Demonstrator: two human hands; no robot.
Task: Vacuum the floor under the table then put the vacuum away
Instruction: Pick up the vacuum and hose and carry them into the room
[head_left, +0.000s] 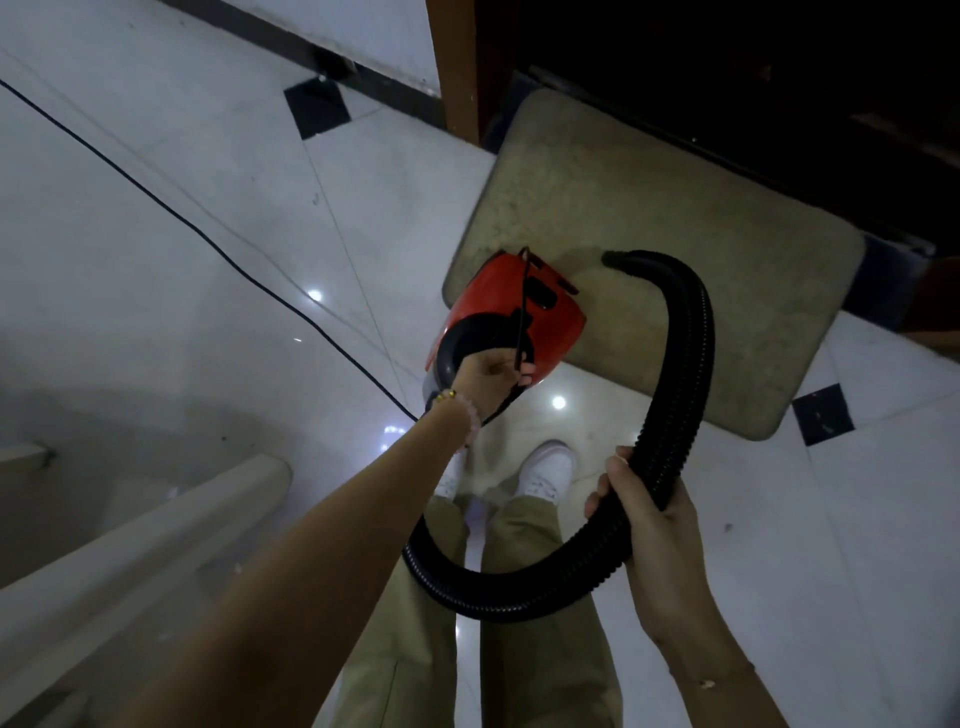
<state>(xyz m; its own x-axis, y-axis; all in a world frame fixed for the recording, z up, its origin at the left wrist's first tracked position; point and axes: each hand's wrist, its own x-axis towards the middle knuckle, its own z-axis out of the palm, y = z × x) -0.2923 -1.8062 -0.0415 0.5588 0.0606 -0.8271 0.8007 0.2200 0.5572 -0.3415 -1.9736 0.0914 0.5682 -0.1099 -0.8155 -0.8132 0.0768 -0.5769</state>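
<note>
A small red vacuum (540, 317) with a black handle hangs above the floor, carried by my left hand (491, 376), whose fingers curl round the handle and a thin black strap. Its black ribbed hose (691, 374) loops from below the body, round to the right and up, with the open end (615, 258) over a beige mat. My right hand (641, 512) grips the hose near the bend of the loop. The black power cord (218, 252) trails from the vacuum across the floor to the upper left.
A beige doormat (675, 218) lies before a dark doorway with a brown wooden frame (457, 67). The white tile floor (156, 171) has small black inlay squares. A white rounded ledge (156, 535) runs at the lower left. My white shoes (548, 470) stand below.
</note>
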